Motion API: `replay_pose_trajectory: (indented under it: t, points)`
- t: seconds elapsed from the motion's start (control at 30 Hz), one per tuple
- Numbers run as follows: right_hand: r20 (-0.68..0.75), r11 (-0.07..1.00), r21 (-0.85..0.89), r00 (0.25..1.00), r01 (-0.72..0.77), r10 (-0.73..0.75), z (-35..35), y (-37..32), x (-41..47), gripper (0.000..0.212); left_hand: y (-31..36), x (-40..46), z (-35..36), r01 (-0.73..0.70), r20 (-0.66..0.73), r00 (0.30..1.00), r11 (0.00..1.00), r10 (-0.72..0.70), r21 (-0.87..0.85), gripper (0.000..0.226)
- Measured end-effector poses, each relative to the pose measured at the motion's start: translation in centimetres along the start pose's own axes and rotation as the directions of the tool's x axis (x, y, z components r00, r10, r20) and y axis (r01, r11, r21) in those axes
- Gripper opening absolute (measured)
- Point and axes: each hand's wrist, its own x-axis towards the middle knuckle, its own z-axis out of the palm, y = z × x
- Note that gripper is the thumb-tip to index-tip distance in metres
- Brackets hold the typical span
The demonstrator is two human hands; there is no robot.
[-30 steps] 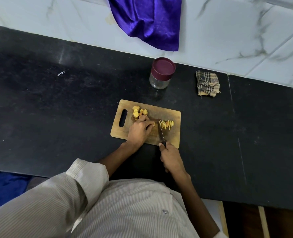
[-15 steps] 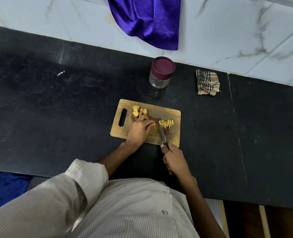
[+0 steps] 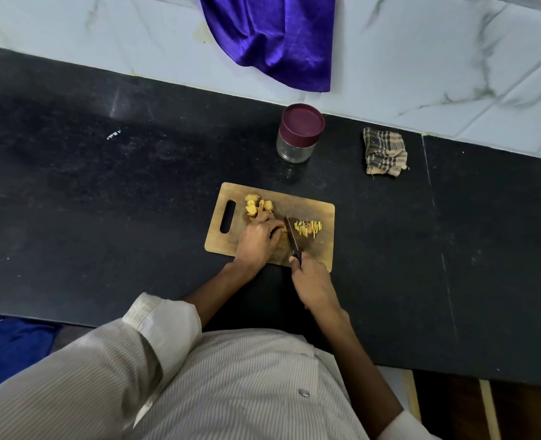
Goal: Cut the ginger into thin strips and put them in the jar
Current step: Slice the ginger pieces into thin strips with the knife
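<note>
**Ginger on the board, part cut; jar closed**

A wooden cutting board (image 3: 313, 211) lies flat on a black countertop (image 3: 104, 201), its handle slot to the left. Both hands work over it.

The left hand (image 3: 258, 239) rests on the board with curled fingers pressing down on a piece of ginger at the fingertips. That piece is almost wholly hidden beneath them; only a sliver of yellow shows at the blade side.

The right hand (image 3: 312, 282) is wrapped round the dark handle of a knife (image 3: 291, 238), at the near edge of the board. The blade points away from the person, its edge down on the board just beside the left fingertips.

Uncut ginger chunks (image 3: 259, 206) sit in a small cluster near the handle slot, touching the back of the left hand's fingers. Thin ginger strips (image 3: 308, 228) lie in a loose heap to the right of the blade, apart from the chunks.

The glass jar (image 3: 297, 134) stands upright beyond the board, near the wall, with its maroon lid on. It looks empty.

A folded checked cloth (image 3: 385, 152) lies to the right of the jar. A purple cloth (image 3: 275, 39) hangs down the marble wall above.
</note>
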Motion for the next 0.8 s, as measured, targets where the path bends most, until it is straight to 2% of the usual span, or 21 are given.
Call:
replay_pose_trajectory:
  t: [0.5, 0.8]
  points:
    - [-0.049, 0.989, -0.151, 0.999, -0.003, -0.005, -0.1, -1.3, 0.5, 0.027, -0.1, 0.1, 0.1, -0.013, 0.001, 1.000, 0.999, 0.013, 0.031, 0.021]
    - [-0.026, 0.978, -0.207, 0.999, -0.024, 0.019, -0.3, -1.8, 0.2, 0.026, -0.2, 0.1, 0.3, -0.023, 0.009, 1.000, 0.999, 0.023, 0.035, 0.019]
